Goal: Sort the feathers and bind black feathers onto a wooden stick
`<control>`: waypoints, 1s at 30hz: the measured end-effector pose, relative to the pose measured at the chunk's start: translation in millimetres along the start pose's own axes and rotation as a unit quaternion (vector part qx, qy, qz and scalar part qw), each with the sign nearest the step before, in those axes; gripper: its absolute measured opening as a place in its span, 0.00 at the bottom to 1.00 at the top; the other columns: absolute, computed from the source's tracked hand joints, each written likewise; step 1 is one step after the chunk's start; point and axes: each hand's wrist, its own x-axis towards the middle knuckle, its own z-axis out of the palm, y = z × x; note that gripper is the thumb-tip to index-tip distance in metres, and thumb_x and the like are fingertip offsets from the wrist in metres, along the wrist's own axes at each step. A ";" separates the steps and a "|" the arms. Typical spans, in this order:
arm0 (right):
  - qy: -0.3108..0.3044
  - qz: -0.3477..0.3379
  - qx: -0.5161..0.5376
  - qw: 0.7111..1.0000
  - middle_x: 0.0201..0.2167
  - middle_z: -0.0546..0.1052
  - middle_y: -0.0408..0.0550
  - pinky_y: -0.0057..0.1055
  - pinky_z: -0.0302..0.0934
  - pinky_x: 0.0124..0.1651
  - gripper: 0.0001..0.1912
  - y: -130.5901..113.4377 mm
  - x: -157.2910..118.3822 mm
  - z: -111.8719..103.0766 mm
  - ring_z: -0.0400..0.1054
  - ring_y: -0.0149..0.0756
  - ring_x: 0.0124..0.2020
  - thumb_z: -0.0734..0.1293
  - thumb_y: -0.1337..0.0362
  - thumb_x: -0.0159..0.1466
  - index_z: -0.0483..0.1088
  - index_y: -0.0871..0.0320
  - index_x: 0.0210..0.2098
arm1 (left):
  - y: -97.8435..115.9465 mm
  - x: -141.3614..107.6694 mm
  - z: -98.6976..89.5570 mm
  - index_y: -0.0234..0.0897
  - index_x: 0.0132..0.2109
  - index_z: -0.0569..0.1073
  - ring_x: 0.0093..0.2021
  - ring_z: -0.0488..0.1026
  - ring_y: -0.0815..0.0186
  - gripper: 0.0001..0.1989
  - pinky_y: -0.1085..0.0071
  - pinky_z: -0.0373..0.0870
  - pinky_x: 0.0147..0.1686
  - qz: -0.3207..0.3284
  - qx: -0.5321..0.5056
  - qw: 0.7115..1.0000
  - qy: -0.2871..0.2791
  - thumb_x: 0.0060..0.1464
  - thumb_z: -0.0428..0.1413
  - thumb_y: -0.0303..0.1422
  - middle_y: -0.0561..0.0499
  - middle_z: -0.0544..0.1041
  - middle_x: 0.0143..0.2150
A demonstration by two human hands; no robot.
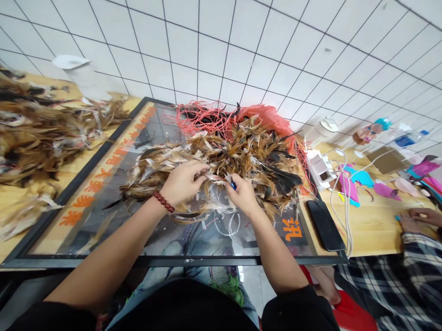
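Brown, white and black feathers (244, 147) lie in a large heap on a glass panel with a black frame (104, 199). At the heap's near edge, my left hand (185, 181) has its fingers closed on a feather strand. Just to the right, my right hand (241, 194) is closed around a small blue tool (234, 185), its tip close to the strand. A loop of thin white string (227, 225) lies on the glass below my hands.
More feathers (33, 136) cover the left table. Pink-red strings (204, 119) and a red plastic bag (266, 117) lie behind the heap. At the right are a black phone (325, 225), white cables (346, 211), coloured pieces (359, 176) and a person in a plaid sleeve (423, 265).
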 end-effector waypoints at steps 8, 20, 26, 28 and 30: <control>0.026 -0.006 0.051 0.998 0.22 0.68 0.39 0.25 0.54 0.31 0.10 7.1 -1.9 -1.8 0.59 0.30 0.24 0.62 0.57 0.63 0.70 0.56 0.33 | -14.0 5.4 -10.0 0.35 0.46 0.78 0.37 0.75 0.60 0.16 0.66 0.71 0.41 -0.134 0.052 0.979 0.147 0.50 0.56 0.31 0.45 0.79 0.41; 0.059 -0.052 0.024 0.997 0.29 0.77 0.45 0.27 0.60 0.36 0.12 1.2 -5.1 -3.3 0.69 0.34 0.29 0.60 0.62 0.63 0.74 0.56 0.41 | 16.7 -7.6 8.2 0.36 0.38 0.80 0.41 0.77 0.52 0.13 0.63 0.69 0.38 -0.127 0.225 0.946 -0.194 0.57 0.51 0.35 0.42 0.81 0.37; 0.083 -0.053 -0.007 0.995 0.32 0.80 0.45 0.28 0.62 0.39 0.15 5.8 -5.3 -6.5 0.72 0.35 0.32 0.60 0.67 0.60 0.75 0.54 0.42 | 7.0 -2.2 2.1 0.34 0.47 0.80 0.48 0.76 0.51 0.19 0.61 0.69 0.46 -0.141 0.251 0.954 -0.089 0.54 0.48 0.25 0.40 0.80 0.47; 0.092 -0.045 -0.022 0.995 0.31 0.79 0.45 0.28 0.62 0.38 0.15 7.9 -5.0 -5.8 0.72 0.35 0.31 0.60 0.68 0.59 0.75 0.54 0.41 | 6.9 -1.0 0.9 0.36 0.44 0.81 0.47 0.76 0.52 0.17 0.61 0.69 0.46 -0.139 0.246 0.954 -0.101 0.54 0.49 0.26 0.42 0.81 0.45; 0.099 -0.039 -0.033 0.994 0.30 0.79 0.45 0.27 0.61 0.37 0.15 9.1 -5.1 -5.3 0.72 0.35 0.31 0.60 0.68 0.58 0.75 0.54 0.40 | 11.0 -1.6 3.3 0.37 0.41 0.81 0.44 0.76 0.53 0.14 0.61 0.69 0.44 -0.133 0.239 0.956 -0.108 0.55 0.51 0.30 0.43 0.81 0.42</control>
